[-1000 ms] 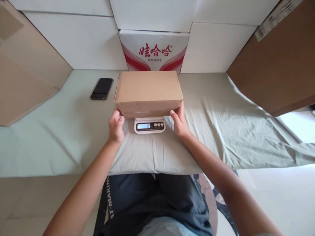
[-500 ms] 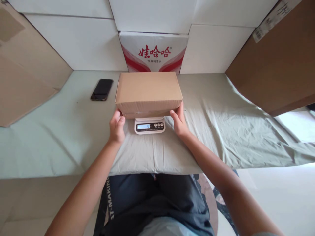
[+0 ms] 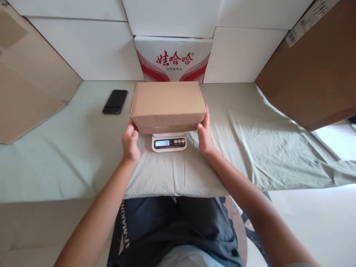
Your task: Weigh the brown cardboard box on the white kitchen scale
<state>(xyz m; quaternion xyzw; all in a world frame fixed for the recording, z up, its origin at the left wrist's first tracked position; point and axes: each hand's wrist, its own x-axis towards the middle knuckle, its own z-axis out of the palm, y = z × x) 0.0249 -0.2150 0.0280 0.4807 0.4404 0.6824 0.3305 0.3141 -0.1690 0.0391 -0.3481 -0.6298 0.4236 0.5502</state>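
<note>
A closed cardboard box [image 3: 167,105] sits on a kitchen scale [image 3: 169,142] at the worktop's [image 3: 69,148] centre; the left hand [image 3: 130,142] and right hand [image 3: 205,135] clasp its near corners, fingers pressed flat; a phone [image 3: 115,101] lies apart to the left; bare cloth stretches right.

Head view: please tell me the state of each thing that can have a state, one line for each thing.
Cardboard box: closed, resting on the scale, held at both ends.
Scale: switched on, display lit, reads about 30.
Phone: screen dark, lying flat on the cloth.
Left hand: touching the box's left end.
Right hand: touching the box's right end.
Cloth: spread out, wrinkled.
</note>
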